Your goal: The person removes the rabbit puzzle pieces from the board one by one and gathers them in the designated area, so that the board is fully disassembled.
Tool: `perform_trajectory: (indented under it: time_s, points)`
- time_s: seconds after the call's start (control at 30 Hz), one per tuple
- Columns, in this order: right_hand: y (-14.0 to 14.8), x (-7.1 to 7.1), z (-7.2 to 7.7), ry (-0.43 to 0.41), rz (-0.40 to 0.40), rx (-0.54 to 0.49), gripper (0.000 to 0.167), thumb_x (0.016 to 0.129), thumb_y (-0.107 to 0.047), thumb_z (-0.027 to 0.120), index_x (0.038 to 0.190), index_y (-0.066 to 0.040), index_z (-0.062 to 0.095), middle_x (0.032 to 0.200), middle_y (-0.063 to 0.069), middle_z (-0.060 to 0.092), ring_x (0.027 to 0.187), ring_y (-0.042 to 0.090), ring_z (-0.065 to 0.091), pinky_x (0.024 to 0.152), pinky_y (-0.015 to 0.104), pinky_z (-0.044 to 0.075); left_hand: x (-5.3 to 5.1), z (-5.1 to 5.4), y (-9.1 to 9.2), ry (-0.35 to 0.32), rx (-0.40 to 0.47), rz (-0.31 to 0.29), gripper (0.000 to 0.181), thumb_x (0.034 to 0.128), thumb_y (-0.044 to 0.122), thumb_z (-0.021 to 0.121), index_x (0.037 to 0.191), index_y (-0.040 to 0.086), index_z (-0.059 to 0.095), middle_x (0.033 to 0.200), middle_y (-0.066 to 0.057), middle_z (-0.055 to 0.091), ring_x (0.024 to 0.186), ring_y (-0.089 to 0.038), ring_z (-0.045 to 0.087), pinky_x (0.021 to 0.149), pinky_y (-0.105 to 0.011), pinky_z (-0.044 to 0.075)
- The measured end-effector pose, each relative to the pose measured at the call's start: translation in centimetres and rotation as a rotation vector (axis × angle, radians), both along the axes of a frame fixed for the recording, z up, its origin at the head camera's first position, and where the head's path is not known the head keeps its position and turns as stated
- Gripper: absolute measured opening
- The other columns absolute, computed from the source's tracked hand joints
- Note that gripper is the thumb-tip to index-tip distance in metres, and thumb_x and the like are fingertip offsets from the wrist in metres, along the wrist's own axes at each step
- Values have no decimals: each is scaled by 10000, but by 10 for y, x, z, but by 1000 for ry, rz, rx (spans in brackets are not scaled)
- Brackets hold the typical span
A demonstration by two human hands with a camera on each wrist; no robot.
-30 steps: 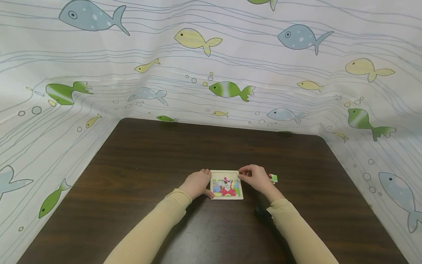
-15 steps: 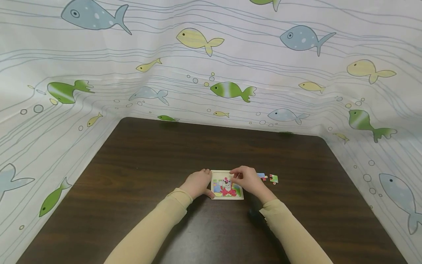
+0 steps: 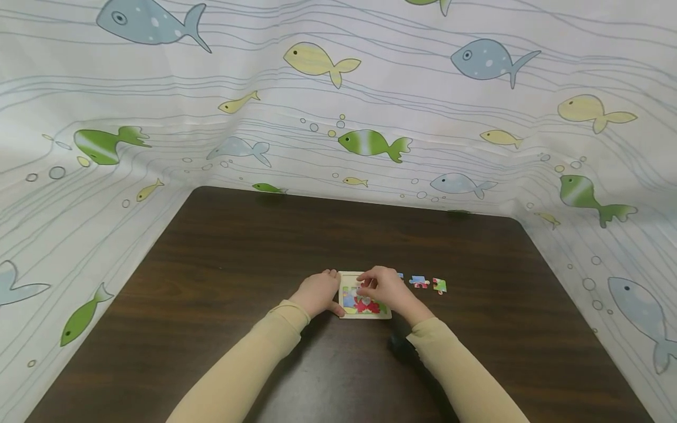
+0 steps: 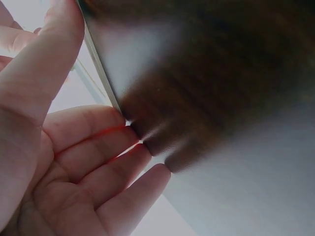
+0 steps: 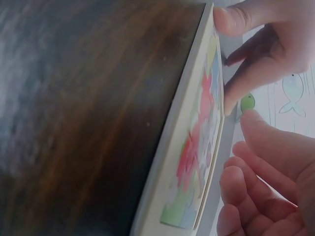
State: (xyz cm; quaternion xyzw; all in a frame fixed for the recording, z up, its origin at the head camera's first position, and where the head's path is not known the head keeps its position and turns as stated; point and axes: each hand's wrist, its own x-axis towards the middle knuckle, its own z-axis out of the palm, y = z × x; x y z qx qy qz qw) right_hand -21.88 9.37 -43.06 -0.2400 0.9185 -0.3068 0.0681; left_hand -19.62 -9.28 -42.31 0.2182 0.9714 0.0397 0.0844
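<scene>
In the head view a pale puzzle tray (image 3: pixel 370 315) lies on the dark table, its lower part filled with a colourful picture including a red figure (image 3: pixel 365 304). My left hand (image 3: pixel 316 294) rests along the tray's left side, thumb at the near corner. In the left wrist view its fingers (image 4: pixel 130 182) are fairly straight, their tips down at the tray's edge. Over the upper middle of the tray hovers my right hand (image 3: pixel 386 288), hiding part of the picture. Its fingers (image 5: pixel 234 184) bend loosely in the right wrist view; I see nothing between them and the thumb.
To the right of the tray lie loose jigsaw pieces: a blue and red one (image 3: pixel 419 282), a green one (image 3: pixel 439 286), and a third (image 3: pixel 400 275) partly behind my right hand. A fish-patterned curtain (image 3: pixel 391 88) surrounds the table (image 3: pixel 254 235) at the back and sides.
My right hand has moved left from the tray's right edge to over its upper middle, uncovering loose pieces on the right. My left hand keeps its place at the tray's left side.
</scene>
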Motion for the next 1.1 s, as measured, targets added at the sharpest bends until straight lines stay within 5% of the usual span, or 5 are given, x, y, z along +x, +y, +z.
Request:
perform_trajectory:
  time_s: [0.57, 1.1]
  points:
    - [-10, 4, -4, -32, -12, 61, 228, 781, -150, 779, 979, -48, 729, 725, -32, 571, 647, 97, 492, 593, 226, 446, 2, 0, -1, 20, -7, -5, 911, 658, 528, 782, 1307, -52, 512, 1298, -172, 560, 1182, -266, 552, 867, -364, 534]
    - [-12, 6, -10, 94, 47, 134, 228, 770, -148, 789, 974, -57, 741, 756, -14, 577, 670, 92, 493, 607, 223, 464, 1, -3, -2, 13, 0, -11, 917, 661, 527, 771, 1323, -50, 504, 1329, -175, 545, 1227, -273, 525, 899, -368, 521]
